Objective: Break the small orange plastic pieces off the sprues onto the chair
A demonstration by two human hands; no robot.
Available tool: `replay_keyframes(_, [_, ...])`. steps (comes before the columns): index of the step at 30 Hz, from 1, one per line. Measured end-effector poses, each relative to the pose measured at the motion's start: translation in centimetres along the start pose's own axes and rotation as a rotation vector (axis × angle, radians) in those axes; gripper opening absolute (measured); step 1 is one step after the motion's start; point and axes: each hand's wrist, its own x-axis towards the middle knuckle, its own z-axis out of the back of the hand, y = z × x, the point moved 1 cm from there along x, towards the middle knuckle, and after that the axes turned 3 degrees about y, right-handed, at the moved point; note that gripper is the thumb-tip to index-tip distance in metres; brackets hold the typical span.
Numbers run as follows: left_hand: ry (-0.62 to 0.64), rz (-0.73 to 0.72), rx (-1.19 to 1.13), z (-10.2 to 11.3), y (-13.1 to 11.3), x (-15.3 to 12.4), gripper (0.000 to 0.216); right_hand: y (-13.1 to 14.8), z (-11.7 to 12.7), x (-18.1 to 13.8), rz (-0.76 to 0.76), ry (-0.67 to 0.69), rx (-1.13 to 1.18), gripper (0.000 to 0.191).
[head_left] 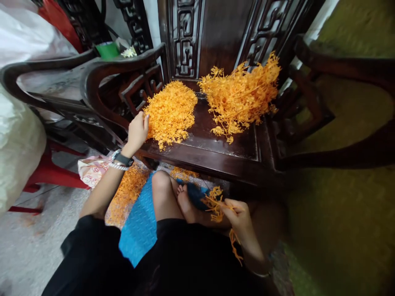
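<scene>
Here on my feed, both hands are in view, and my left hand (138, 131) is right at the near left edge of the left orange pile (173, 111), touching it, the fingers curled in; I can't tell whether they pinch anything there. Over to my right hand (239, 216), down low above the lap: thumb and fingers are pressed together, pinching a small bunch of orange sprigs (217, 200) by its thin stems, frilly heads pointing out to the left. Another orange strand (235, 244) dangles just below that wrist. Up on the dark wooden chair (212, 146) sit two heaps, the dense left one and, a gap of bare wood away, the looser right orange pile (243, 94), its stems and heads sticking out toward the armrest. Down on the floor, I've got loose orange bits (128, 195) scattered beside a blue mat (140, 226), near the bent legs, and a red stool (58, 168) stands off to the left.
</scene>
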Motion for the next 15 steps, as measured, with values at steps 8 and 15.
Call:
replay_keyframes(8, [0.042, -0.014, -0.06, -4.2, 1.0, 2.8, 0.046, -0.1, 0.1, -0.4, -0.103, -0.086, 0.028, 0.045])
replay_keyframes(15, [-0.213, 0.002, -0.264, -3.5, 1.6, 1.0, 0.037, -0.7, 0.2, -0.5, -0.094, -0.165, 0.046, 0.044])
